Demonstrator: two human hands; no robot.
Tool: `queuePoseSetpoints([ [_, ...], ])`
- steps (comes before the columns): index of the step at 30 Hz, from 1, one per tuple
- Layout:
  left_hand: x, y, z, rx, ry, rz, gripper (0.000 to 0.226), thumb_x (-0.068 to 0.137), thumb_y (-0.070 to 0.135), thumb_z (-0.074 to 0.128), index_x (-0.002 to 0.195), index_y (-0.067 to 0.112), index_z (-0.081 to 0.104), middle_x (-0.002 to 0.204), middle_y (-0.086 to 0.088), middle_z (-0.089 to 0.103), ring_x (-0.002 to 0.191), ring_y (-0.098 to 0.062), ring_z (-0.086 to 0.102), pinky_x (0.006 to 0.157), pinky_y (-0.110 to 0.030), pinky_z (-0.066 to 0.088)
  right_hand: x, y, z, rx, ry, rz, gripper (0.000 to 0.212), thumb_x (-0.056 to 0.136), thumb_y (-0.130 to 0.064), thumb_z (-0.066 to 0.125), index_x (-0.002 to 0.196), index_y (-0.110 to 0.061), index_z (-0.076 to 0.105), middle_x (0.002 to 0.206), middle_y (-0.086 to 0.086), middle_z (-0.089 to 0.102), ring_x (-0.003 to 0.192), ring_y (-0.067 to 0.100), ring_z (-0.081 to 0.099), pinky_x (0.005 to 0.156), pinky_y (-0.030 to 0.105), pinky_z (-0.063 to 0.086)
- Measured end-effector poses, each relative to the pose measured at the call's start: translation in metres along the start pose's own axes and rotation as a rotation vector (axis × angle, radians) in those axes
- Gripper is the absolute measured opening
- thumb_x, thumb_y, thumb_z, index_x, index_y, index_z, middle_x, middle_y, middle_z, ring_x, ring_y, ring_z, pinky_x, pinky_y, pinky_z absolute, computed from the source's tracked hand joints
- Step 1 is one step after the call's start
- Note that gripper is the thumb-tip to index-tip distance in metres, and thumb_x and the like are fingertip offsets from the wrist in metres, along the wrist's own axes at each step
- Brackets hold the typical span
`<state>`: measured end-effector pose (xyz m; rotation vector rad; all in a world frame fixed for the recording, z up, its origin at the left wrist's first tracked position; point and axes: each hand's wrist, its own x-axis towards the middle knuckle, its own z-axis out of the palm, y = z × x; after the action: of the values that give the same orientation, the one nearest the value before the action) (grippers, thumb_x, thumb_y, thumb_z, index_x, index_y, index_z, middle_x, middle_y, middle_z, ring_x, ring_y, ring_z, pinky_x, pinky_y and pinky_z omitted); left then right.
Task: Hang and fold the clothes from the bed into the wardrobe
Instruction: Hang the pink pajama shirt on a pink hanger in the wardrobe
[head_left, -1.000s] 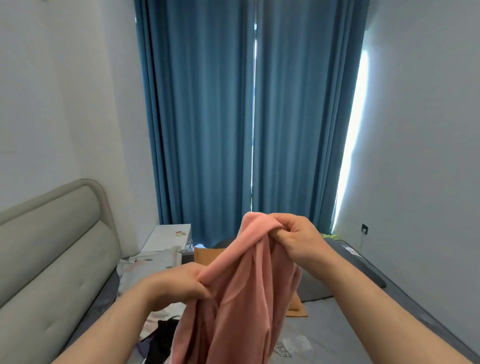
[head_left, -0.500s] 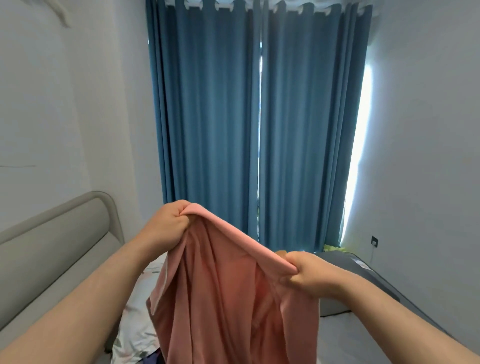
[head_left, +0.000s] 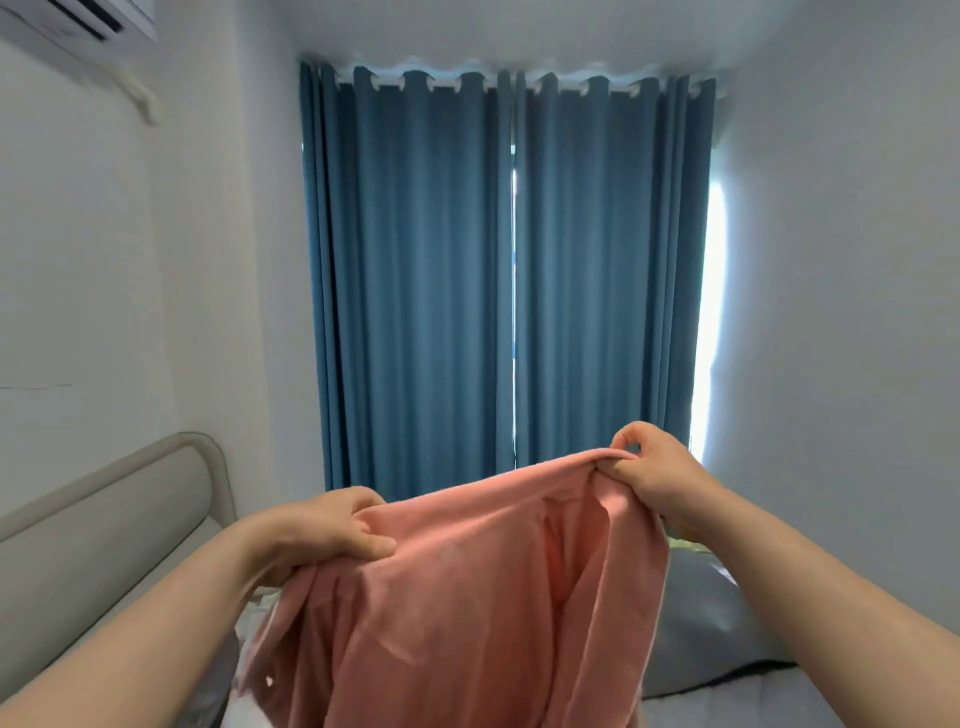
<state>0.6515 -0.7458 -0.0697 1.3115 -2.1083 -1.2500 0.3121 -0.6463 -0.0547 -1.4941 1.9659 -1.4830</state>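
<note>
pink garment (head_left: 467, 597) | soft, creased | held up spread by top edge | hanging above bed (head_left: 727, 618)

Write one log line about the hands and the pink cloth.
left hand: grips pink garment top edge | right hand: pinches top edge, higher | garment: hangs spread between hands

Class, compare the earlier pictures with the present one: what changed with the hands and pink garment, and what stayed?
The left hand and right hand have drawn apart, spreading the pink garment from a bunched twist into a wide sheet. The right hand has risen above the left. Unchanged: both hands still grip its top edge; the blue curtains stay drawn.
</note>
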Motion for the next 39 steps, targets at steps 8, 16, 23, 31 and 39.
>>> queuePoseSetpoints([
  [8, 0.018, 0.002, -0.020, 0.343, 0.461, -0.011, 0.036, 0.079, -0.010, 0.036, 0.065, 0.016, 0.056, 0.060, -0.001, 0.057, 0.055, -0.016, 0.052, 0.044, -0.020, 0.033, 0.020, -0.020, -0.017, 0.251, 0.049, -0.076, 0.020, 0.089, -0.005, 0.062, 0.085, -0.018, 0.076, 0.086, -0.001, 0.075, 0.080, 0.014, 0.068, 0.068, 0.024, 0.052],
  [16, 0.021, 0.006, -0.035, 0.095, 0.448, 0.136, 0.034, 0.078, 0.036, 0.073, 0.104, 0.036, 0.051, 0.097, -0.004, 0.063, 0.081, -0.019, 0.067, 0.066, -0.028, 0.052, 0.037, -0.026, -0.031, 0.075, 0.148, -0.085, 0.019, 0.088, -0.009, 0.064, 0.078, -0.020, 0.076, 0.079, -0.002, 0.073, 0.081, 0.015, 0.067, 0.076, 0.033, 0.055],
  [23, 0.023, 0.029, -0.038, 1.179, 0.366, 0.204, 0.029, 0.083, 0.045, 0.037, 0.091, 0.027, 0.060, 0.101, 0.012, 0.045, 0.085, -0.012, 0.056, 0.076, -0.035, 0.048, 0.052, -0.030, -0.048, -0.017, 0.159, -0.057, 0.022, 0.089, -0.013, 0.064, 0.071, -0.019, 0.076, 0.062, -0.002, 0.072, 0.070, 0.016, 0.066, 0.072, 0.031, 0.053],
  [31, 0.053, 0.021, -0.037, 0.514, 0.796, -0.015, 0.046, 0.090, 0.017, 0.029, 0.123, 0.037, 0.054, 0.110, -0.011, 0.049, 0.098, -0.033, 0.051, 0.089, -0.042, 0.046, 0.048, -0.060, -0.051, 0.065, 0.088, -0.125, 0.021, 0.091, -0.013, 0.062, 0.077, -0.017, 0.077, 0.069, 0.003, 0.074, 0.073, 0.023, 0.070, 0.074, 0.035, 0.058],
  [39, 0.076, 0.049, -0.023, -1.024, 0.484, -0.006, 0.032, 0.098, 0.029, 0.050, 0.108, 0.004, 0.066, 0.084, -0.018, 0.071, 0.074, -0.031, 0.067, 0.064, -0.046, 0.059, 0.057, -0.079, -0.038, 0.087, 0.149, -0.156, 0.017, 0.090, -0.016, 0.064, 0.077, -0.020, 0.075, 0.076, 0.002, 0.074, 0.080, 0.021, 0.069, 0.080, 0.038, 0.057],
])
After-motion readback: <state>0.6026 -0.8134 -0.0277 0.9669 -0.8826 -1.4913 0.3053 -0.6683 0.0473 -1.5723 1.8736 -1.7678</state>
